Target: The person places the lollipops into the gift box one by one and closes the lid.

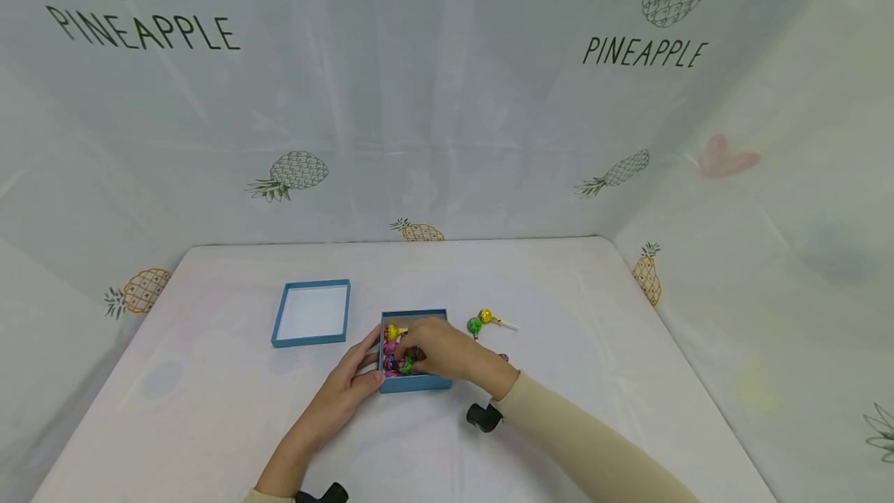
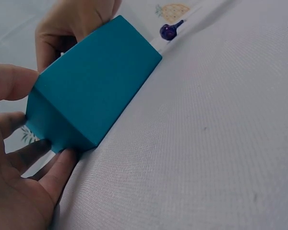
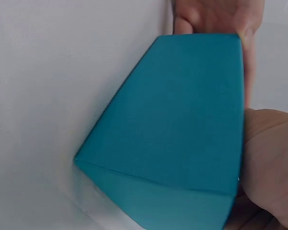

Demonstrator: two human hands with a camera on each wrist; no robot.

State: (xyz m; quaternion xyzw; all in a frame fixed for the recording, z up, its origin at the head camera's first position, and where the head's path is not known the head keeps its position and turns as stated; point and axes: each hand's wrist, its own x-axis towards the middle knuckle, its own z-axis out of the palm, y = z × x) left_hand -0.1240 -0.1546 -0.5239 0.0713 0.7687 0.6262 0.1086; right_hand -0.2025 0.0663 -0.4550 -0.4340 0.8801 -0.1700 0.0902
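A blue box point(image 1: 416, 384) on the table holds several wrapped lollipops point(image 1: 391, 347), pink, purple and yellow. My left hand point(image 1: 342, 388) rests against its left side, fingers spread along the wall and thumb at the near corner. Over the box, my right hand point(image 1: 441, 346) reaches in with bent fingers and pinches a green lollipop point(image 1: 407, 365) between thumb and fingertips. In the left wrist view the left hand point(image 2: 24, 172) touches the end of the box point(image 2: 98, 79). From the right wrist, the box wall point(image 3: 173, 110) hides the right hand's fingertips.
To the left lies the blue-rimmed box lid point(image 1: 310, 313), inner side up. Right of the box are a yellow lollipop point(image 1: 486, 316), a green lollipop point(image 1: 475, 326) and a purple lollipop point(image 2: 168, 32), the last partly covered by the right wrist in the head view.
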